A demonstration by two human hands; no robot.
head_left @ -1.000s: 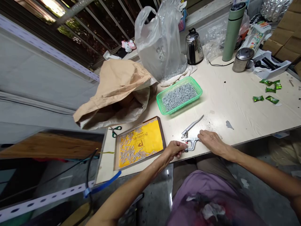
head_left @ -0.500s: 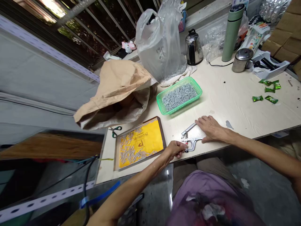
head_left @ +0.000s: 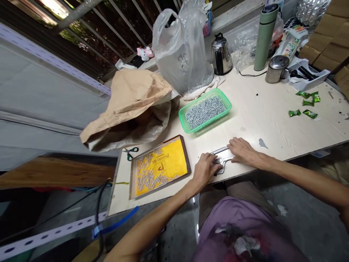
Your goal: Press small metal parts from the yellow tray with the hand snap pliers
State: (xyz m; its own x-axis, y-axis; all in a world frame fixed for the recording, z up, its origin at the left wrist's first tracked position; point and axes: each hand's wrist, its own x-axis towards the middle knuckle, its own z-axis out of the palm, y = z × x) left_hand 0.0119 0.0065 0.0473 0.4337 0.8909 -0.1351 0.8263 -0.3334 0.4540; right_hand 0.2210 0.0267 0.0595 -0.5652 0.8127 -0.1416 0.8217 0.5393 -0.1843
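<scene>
A silver metal plier-like tool with two long handles lies near the table's front edge. My right hand is closed round its handle ends. Over the tool's head, my left hand has curled its fingers and thumb, covering most of that end. Whether a small part sits in the tool's jaws is hidden. To the left is a shallow brown tray with a yellow printed lining and scattered small metal pins. A green plastic basket full of small metal pieces stands beyond my hands.
A crumpled brown paper bag and green-handled scissors are at left. Behind stand a white plastic bag, a steel kettle, a green flask and a metal cup. Green-wrapped sweets lie at right.
My left hand has moved from pinching beside the tool's jaw to curling over its head. The tool's handles have come closer together under my right hand. The view has shifted slightly.
</scene>
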